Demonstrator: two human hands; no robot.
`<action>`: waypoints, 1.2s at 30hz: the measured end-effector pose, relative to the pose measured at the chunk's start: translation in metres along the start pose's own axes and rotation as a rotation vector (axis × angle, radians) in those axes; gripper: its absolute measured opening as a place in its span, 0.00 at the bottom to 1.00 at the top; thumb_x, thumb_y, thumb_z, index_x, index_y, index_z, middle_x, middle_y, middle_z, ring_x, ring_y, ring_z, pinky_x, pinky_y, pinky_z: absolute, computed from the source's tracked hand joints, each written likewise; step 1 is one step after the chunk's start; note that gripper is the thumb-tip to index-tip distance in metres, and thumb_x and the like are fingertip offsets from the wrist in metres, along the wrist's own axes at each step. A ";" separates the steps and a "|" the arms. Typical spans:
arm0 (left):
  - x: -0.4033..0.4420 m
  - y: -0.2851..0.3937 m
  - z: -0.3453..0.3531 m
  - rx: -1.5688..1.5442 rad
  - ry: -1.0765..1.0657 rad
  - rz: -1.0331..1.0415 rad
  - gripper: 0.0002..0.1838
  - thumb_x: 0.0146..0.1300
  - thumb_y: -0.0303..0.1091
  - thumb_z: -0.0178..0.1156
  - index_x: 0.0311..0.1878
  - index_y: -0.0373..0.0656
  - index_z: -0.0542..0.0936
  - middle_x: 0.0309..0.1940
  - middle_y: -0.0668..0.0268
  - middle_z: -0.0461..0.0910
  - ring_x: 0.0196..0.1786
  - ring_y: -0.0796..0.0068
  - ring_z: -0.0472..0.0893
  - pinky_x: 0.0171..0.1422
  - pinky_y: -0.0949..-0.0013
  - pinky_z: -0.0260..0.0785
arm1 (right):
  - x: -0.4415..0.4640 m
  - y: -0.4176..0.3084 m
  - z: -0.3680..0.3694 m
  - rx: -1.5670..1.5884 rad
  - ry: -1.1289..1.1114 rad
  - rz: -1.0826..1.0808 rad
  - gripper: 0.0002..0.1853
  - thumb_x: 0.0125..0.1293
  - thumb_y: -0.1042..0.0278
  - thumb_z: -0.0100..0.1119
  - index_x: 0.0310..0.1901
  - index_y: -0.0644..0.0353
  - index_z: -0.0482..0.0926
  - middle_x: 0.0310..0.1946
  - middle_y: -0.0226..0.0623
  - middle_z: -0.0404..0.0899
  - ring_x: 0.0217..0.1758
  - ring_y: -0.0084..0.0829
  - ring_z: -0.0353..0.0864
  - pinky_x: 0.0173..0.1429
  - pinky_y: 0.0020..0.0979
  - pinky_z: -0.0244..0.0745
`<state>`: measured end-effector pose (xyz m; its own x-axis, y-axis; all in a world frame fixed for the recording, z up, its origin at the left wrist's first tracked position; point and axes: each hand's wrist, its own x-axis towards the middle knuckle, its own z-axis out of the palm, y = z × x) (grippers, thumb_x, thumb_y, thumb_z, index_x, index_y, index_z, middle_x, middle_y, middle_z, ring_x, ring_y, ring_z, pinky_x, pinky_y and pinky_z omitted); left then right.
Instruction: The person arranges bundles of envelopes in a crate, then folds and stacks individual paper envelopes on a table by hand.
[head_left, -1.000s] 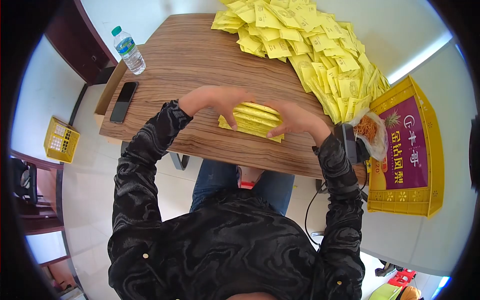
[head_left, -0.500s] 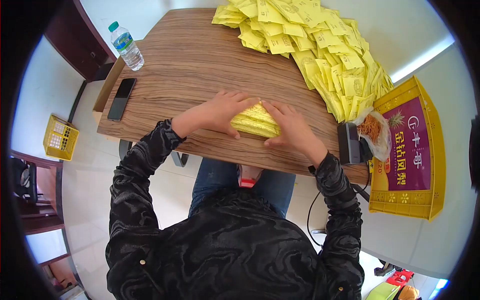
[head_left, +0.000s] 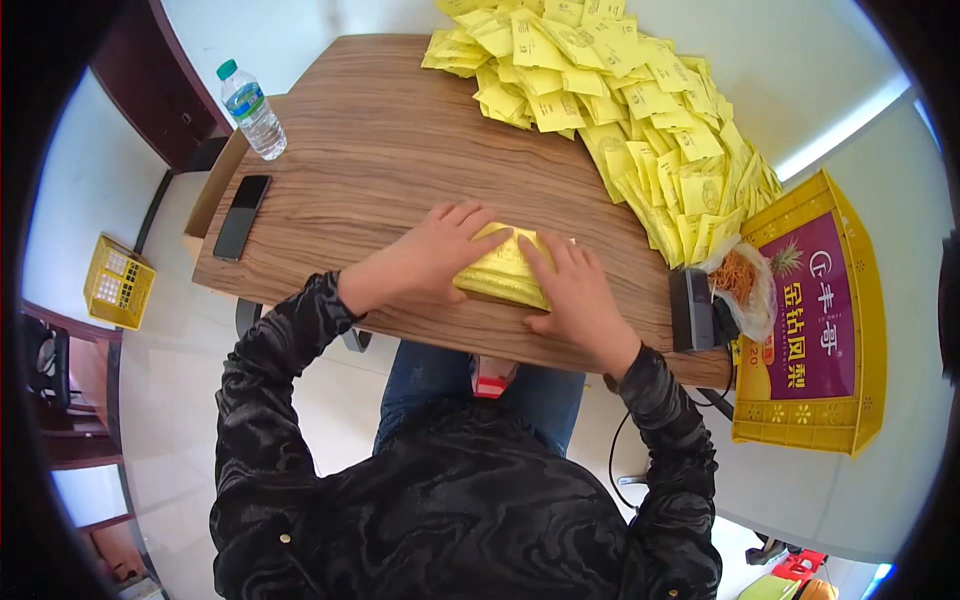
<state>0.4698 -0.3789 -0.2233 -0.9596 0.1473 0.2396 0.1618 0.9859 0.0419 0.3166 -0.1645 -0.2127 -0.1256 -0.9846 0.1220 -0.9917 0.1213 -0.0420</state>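
A small stack of yellow packets [head_left: 503, 270] lies on the wooden table near its front edge, a broad face turned up. My left hand [head_left: 432, 252] grips the left end, its thumb at the near side and its fingertips at the far side. At the right end, my right hand [head_left: 577, 290] holds the stack with its fingers over the top and its thumb low at the near corner. The fingers hide parts of both ends.
A large heap of yellow packets [head_left: 640, 110] covers the table's back right. Nearby are a dark box-shaped device [head_left: 692, 310], a bag of brown ties [head_left: 740, 275] and a yellow crate [head_left: 870, 330]. A phone [head_left: 242, 217] and water bottle [head_left: 255, 115] stand left.
The stack has turned between my hands: its layered edges faced me before, and now a flat face shows. My hands remain at its two ends. The whole view has shifted slightly.
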 end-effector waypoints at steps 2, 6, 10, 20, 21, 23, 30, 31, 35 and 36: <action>-0.003 0.009 0.002 0.079 0.055 0.034 0.49 0.45 0.42 0.77 0.74 0.46 0.68 0.61 0.55 0.76 0.64 0.50 0.75 0.66 0.53 0.68 | 0.000 -0.009 0.003 -0.054 0.012 0.009 0.52 0.47 0.63 0.77 0.76 0.57 0.63 0.70 0.46 0.69 0.66 0.47 0.75 0.65 0.40 0.74; 0.002 0.021 0.006 0.151 -0.055 -0.075 0.45 0.44 0.36 0.73 0.71 0.45 0.71 0.52 0.57 0.78 0.56 0.52 0.79 0.58 0.57 0.73 | 0.010 -0.011 0.015 -0.071 -0.124 0.090 0.48 0.49 0.68 0.73 0.74 0.58 0.65 0.70 0.48 0.68 0.64 0.49 0.76 0.59 0.39 0.77; 0.003 0.014 0.007 0.060 -0.061 -0.096 0.40 0.46 0.31 0.70 0.68 0.44 0.72 0.47 0.57 0.77 0.51 0.54 0.80 0.54 0.59 0.74 | 0.014 -0.006 0.006 0.087 -0.038 0.054 0.46 0.48 0.69 0.72 0.73 0.58 0.66 0.66 0.48 0.72 0.60 0.50 0.79 0.57 0.38 0.78; 0.053 -0.051 -0.030 -0.478 -0.096 -0.083 0.33 0.52 0.29 0.66 0.65 0.42 0.75 0.52 0.58 0.81 0.50 0.54 0.82 0.55 0.60 0.76 | 0.044 0.051 -0.029 0.220 -0.003 0.046 0.40 0.48 0.67 0.72 0.68 0.55 0.71 0.54 0.44 0.81 0.50 0.48 0.83 0.53 0.40 0.78; 0.053 -0.054 -0.023 -0.532 -0.066 -0.059 0.32 0.53 0.29 0.66 0.65 0.42 0.75 0.54 0.59 0.82 0.50 0.55 0.82 0.56 0.61 0.76 | 0.044 0.051 -0.026 0.173 0.023 0.060 0.39 0.48 0.66 0.72 0.66 0.54 0.72 0.52 0.44 0.81 0.49 0.48 0.83 0.52 0.40 0.78; 0.049 -0.056 -0.010 -0.587 -0.054 -0.096 0.32 0.54 0.29 0.67 0.65 0.42 0.75 0.55 0.58 0.82 0.51 0.56 0.82 0.57 0.62 0.75 | 0.044 0.054 -0.013 0.153 0.033 0.068 0.38 0.47 0.66 0.72 0.65 0.54 0.73 0.51 0.43 0.82 0.48 0.48 0.83 0.51 0.40 0.78; 0.037 -0.049 0.000 -0.725 0.212 -0.208 0.32 0.59 0.32 0.69 0.68 0.41 0.74 0.56 0.58 0.82 0.54 0.61 0.81 0.60 0.66 0.73 | 0.050 0.051 -0.024 0.059 0.136 0.081 0.34 0.46 0.61 0.74 0.58 0.53 0.76 0.45 0.39 0.82 0.45 0.47 0.83 0.47 0.41 0.77; 0.035 -0.047 0.002 -0.737 0.274 -0.219 0.33 0.59 0.32 0.70 0.69 0.41 0.73 0.56 0.57 0.82 0.54 0.62 0.81 0.61 0.66 0.72 | 0.050 0.050 -0.027 0.065 0.138 0.080 0.33 0.46 0.61 0.74 0.57 0.52 0.76 0.44 0.38 0.82 0.44 0.47 0.83 0.46 0.41 0.77; 0.033 -0.042 0.021 -0.954 0.302 -0.346 0.36 0.59 0.32 0.71 0.71 0.42 0.71 0.58 0.57 0.80 0.56 0.63 0.80 0.62 0.65 0.72 | 0.053 0.052 -0.008 0.029 0.136 0.096 0.33 0.46 0.59 0.74 0.57 0.52 0.76 0.45 0.37 0.82 0.43 0.46 0.83 0.46 0.40 0.77; 0.031 -0.041 0.025 -1.027 0.309 -0.389 0.37 0.59 0.32 0.72 0.72 0.43 0.70 0.58 0.57 0.79 0.56 0.63 0.79 0.62 0.64 0.72 | 0.053 0.052 -0.004 0.018 0.134 0.103 0.33 0.46 0.58 0.75 0.57 0.52 0.76 0.45 0.37 0.82 0.43 0.46 0.83 0.46 0.39 0.77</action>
<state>0.4279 -0.4132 -0.2416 -0.9112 -0.3203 0.2592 0.1139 0.4088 0.9055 0.2586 -0.2095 -0.2047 -0.2299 -0.9413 0.2473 -0.9730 0.2170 -0.0786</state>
